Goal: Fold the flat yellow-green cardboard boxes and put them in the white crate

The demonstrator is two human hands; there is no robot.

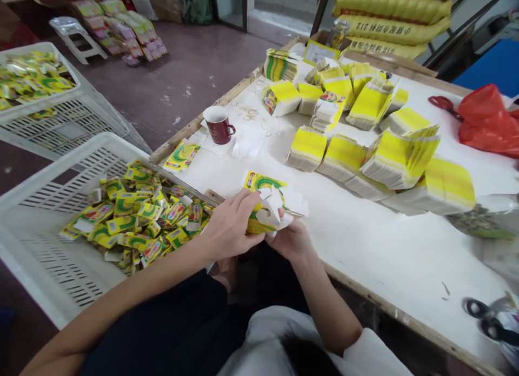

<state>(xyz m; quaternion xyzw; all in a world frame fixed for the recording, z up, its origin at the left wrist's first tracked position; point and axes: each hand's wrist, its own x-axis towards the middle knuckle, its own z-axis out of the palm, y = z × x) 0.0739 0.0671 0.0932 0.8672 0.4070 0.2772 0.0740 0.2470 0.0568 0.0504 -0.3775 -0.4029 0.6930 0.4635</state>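
Just over the table's near edge, my left hand (pixel 229 225) is closed on a small yellow-and-green carton (pixel 261 225) with its white end flaps standing up. From the other side my right hand (pixel 292 240) grips the same carton low down near the flaps; some of its fingers are hidden behind the card. A flat carton blank (pixel 263 180) lies on the white table just beyond my hands. To the left, below the table edge, a white plastic crate (pixel 28 219) holds many folded yellow cartons (pixel 140 214).
Stacks of flat yellow cartons (pixel 340 154) stand across the table (pixel 389 252). A maroon mug (pixel 219 128) sits near the left edge beside a carton piece (pixel 182 155). A red plastic bag (pixel 488 122) and black-handled scissors (pixel 478 309) lie right. Another filled crate (pixel 60 130) stands far left.
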